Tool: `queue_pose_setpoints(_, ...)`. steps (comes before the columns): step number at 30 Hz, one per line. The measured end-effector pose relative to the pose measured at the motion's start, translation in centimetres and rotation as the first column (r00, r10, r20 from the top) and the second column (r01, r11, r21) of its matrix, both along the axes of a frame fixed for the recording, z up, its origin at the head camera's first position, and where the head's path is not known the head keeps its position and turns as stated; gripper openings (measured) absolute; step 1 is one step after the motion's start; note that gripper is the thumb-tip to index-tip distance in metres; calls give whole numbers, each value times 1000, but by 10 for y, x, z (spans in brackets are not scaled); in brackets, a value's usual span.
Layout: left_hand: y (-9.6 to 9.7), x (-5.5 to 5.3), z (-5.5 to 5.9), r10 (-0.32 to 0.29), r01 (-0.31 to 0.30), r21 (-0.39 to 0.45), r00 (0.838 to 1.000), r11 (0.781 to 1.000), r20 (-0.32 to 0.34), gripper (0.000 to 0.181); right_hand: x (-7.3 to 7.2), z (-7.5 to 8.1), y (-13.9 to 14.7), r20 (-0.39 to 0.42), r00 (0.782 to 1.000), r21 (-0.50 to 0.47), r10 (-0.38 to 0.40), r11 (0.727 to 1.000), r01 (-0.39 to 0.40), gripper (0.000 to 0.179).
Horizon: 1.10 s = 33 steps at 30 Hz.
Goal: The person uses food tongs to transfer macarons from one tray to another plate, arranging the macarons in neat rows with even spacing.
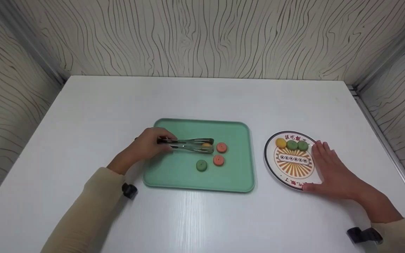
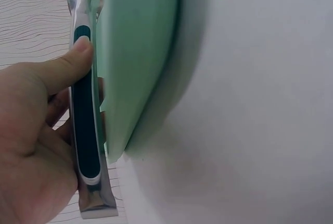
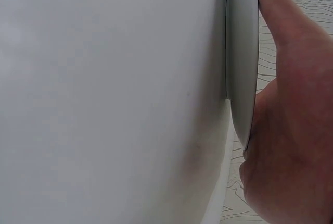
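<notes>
My left hand [image 1: 150, 144] grips metal food tongs [image 1: 188, 143] by their dark-inlaid handle, thumb on one arm in the left wrist view. The slotted tong ends are around a yellow macaron [image 1: 206, 145] over the green tray [image 1: 174, 175]; whether they squeeze it I cannot tell. Near the tips lie two pink macarons [image 1: 221, 147] and a green macaron [image 1: 201, 165]. Fingers extended, my right hand [image 1: 336, 175] rests against the right rim of a patterned round plate [image 1: 318, 175]. A yellow macaron [image 1: 281, 142] and two green macarons [image 1: 292, 145] sit in a row on that plate.
Both the tray and the plate stand on a white table [image 1: 195, 221], with a gap between them. Wood-grain-patterned panels [image 1: 202, 38] rise behind the table and at both sides. A dark band piece [image 1: 129, 190] shows at each sleeve.
</notes>
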<state>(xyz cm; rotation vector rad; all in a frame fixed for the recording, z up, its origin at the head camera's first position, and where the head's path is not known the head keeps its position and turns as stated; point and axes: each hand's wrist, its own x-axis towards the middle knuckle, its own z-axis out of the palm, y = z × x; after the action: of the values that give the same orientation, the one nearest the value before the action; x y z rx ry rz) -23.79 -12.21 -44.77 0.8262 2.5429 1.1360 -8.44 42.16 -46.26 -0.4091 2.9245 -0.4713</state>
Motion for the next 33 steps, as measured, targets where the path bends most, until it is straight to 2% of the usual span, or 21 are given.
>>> queue_pose_setpoints(14, -2, -2, 0, -10, 10, 21, 1000, 1000, -6, 26, -1, 2, 1, 14, 1000, 2, 2, 1000, -2, 127)
queue_pose_setpoints(24, 3, -4, 6, -1, 1, 18, 1000, 1000, -13, 26, -1, 2, 0, 22, 1000, 5, -6, 1000, 6, 128)
queue_pose_setpoints(33, 9, -5, 14, -27, 28, 16, 999, 999, -45, 25, 1, 4, 0, 21, 1000, -23, -5, 1000, 6, 127)
